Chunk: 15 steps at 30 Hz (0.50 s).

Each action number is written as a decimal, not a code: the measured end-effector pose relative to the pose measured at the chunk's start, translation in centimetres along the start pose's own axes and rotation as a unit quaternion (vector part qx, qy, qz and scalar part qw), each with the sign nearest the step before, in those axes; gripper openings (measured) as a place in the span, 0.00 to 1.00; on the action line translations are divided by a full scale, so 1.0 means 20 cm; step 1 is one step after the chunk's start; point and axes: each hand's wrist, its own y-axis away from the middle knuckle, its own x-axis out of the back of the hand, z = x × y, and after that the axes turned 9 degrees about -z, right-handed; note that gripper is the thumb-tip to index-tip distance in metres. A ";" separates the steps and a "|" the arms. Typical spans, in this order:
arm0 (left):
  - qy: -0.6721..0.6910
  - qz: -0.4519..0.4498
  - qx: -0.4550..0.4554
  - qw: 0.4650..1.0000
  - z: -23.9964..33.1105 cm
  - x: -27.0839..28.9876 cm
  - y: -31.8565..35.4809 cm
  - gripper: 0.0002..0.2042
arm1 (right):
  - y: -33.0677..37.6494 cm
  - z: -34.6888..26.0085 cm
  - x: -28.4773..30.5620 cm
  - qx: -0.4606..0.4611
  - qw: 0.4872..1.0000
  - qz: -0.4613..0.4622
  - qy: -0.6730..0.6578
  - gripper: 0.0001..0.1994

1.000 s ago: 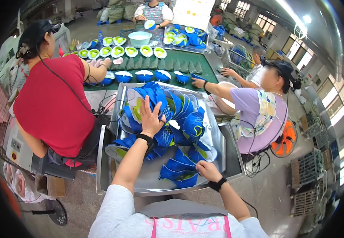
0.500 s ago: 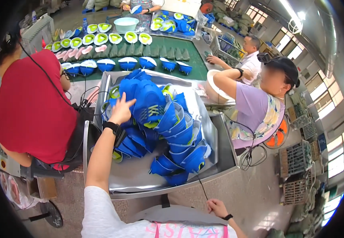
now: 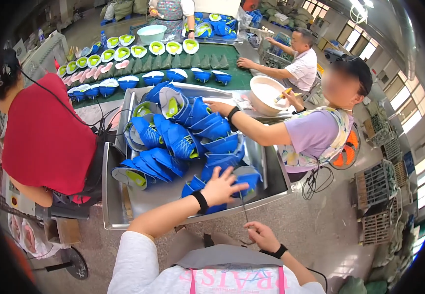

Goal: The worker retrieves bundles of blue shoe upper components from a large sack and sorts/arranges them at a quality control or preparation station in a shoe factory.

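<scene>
Blue shoe uppers (image 3: pixel 178 137) with lime-green linings lie heaped and nested in a metal tray (image 3: pixel 161 188) in front of me. My left hand (image 3: pixel 219 187) spreads its fingers over the uppers at the tray's near right, holding nothing; whether it touches them I cannot tell. Lower and to the right, my right hand (image 3: pixel 262 236) is closed, fingers curled at the near end of a thin dark rod (image 3: pixel 244 210). The rod's far end reaches the blue uppers at the tray's near edge.
Left of me sits a person in red (image 3: pixel 48 142). On the right, a purple-sleeved co-worker's hand (image 3: pixel 218 108) reaches the heap; their other holds a yellow brush (image 3: pixel 283 95) near a pale basin (image 3: pixel 266 95). Beyond, a green table (image 3: pixel 139 100) bears rows of shoe parts.
My left hand has moved from the heap's far left to its near right. Uppers have shifted and spread leftward. The co-worker's hand has come to the heap. My right hand rose slightly.
</scene>
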 end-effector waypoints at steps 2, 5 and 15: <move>0.008 -0.029 0.121 0.992 -0.03 -0.01 -0.12 0.32 | 0.14 0.11 0.08 -0.021 1.000 0.012 0.012 0.13; -0.034 -0.095 0.213 0.972 -0.10 -0.05 -0.16 0.31 | 0.41 0.36 0.34 -0.084 0.995 0.049 -0.036 0.16; 0.001 -0.132 0.276 0.952 0.08 0.00 -0.34 0.33 | 2.56 2.77 1.01 -0.557 0.647 -0.015 0.521 0.11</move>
